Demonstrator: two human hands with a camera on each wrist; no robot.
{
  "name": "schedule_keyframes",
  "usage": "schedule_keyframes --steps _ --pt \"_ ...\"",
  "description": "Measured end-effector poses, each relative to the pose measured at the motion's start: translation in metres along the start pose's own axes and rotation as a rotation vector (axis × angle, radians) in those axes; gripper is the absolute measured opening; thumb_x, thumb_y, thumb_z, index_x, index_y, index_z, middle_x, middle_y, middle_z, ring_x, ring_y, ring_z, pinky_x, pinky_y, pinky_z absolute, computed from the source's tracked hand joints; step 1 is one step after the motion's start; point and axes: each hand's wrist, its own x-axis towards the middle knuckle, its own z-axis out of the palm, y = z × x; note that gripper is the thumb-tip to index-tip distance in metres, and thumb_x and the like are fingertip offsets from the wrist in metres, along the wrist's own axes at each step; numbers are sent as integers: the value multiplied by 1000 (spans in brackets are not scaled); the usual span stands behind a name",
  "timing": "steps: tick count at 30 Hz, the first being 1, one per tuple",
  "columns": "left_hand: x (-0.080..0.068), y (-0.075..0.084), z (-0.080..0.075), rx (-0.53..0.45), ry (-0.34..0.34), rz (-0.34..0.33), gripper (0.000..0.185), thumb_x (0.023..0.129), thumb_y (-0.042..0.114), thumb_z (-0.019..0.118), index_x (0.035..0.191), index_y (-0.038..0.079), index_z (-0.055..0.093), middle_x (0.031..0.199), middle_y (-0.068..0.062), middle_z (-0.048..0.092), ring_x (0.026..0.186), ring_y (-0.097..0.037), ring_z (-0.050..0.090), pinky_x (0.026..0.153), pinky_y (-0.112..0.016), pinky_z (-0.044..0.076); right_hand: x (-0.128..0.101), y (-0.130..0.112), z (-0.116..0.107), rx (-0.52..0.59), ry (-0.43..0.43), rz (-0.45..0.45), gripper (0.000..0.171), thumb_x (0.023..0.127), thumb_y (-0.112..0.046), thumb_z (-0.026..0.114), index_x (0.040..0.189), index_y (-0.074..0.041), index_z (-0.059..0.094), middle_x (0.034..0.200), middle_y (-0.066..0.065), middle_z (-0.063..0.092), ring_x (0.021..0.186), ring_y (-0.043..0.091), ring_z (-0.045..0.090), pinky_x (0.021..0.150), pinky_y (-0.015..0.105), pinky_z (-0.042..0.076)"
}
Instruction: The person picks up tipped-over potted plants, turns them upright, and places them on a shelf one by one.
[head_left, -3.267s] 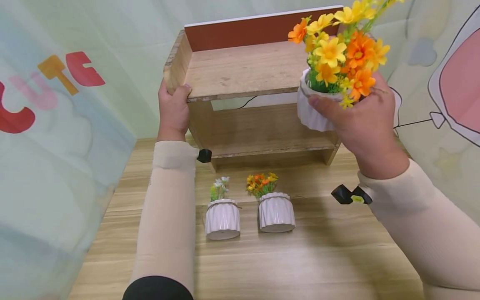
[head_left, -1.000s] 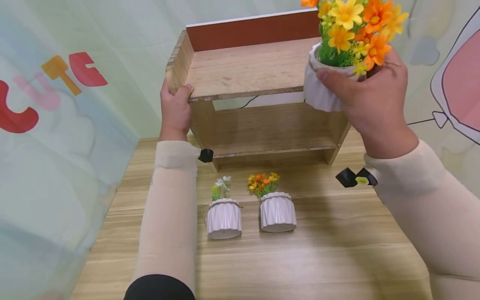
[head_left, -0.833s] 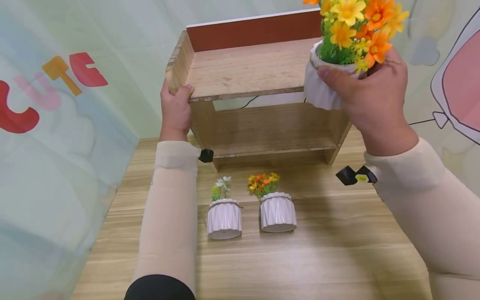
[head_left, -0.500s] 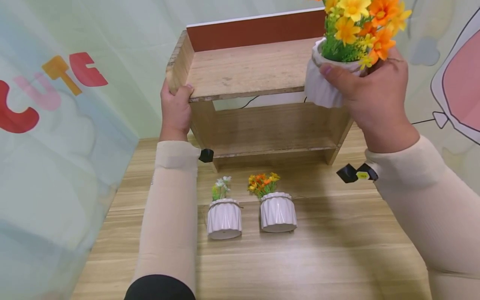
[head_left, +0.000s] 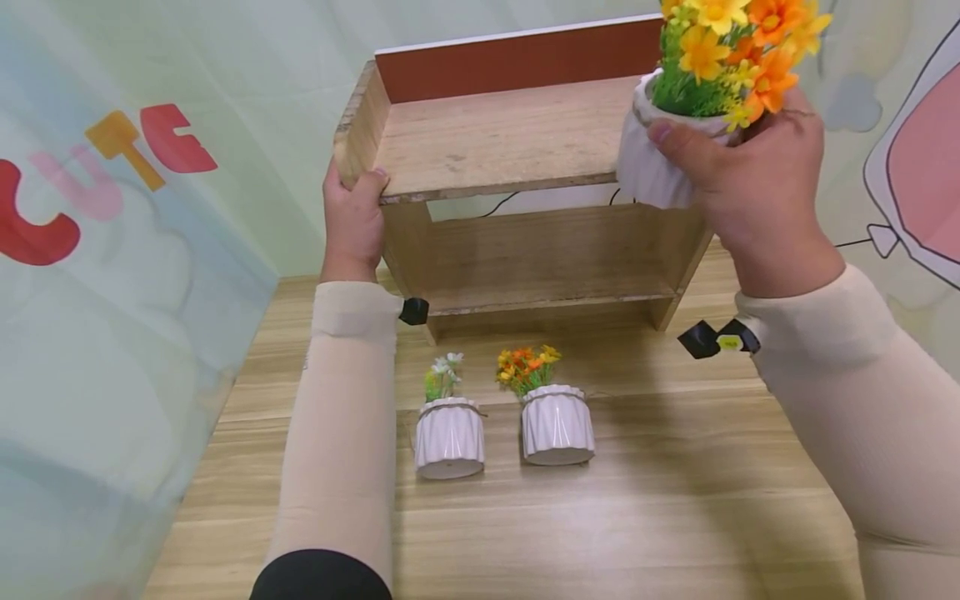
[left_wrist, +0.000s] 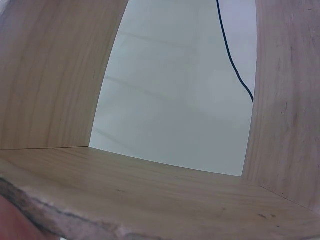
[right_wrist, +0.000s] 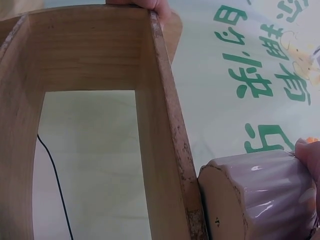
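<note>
Printed curtain (head_left: 255, 75) behind wooden shelf (head_left: 510, 137). Left hand (head_left: 352, 217) grips shelf's upper-left corner, likely steadying it. Right hand (head_left: 772, 183) holds yellow-orange flowerpot (head_left: 656, 167) by the rim at shelf's front right, apparently keeping base free. White-flower pot (head_left: 450, 437), small orange-flower pot (head_left: 557, 425) lie before shelf.

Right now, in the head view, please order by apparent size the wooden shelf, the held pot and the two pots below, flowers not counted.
1. Wooden shelf
2. Held pot, partly hidden; nearness may enlarge it
3. White-flowered pot and lower orange-flowered pot: too alike to rank
</note>
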Motion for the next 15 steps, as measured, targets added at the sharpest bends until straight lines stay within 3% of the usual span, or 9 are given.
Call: schedule_keyframes --steps 15 --pt "1 -3 2 -23 -13 26 64 99 20 54 161 23 41 161 -3 44 143 -16 45 119 -27 35 5 0 -6 40 20 -15 69 81 5 86 141 -14 60 141 3 63 133 19 56 114 28 45"
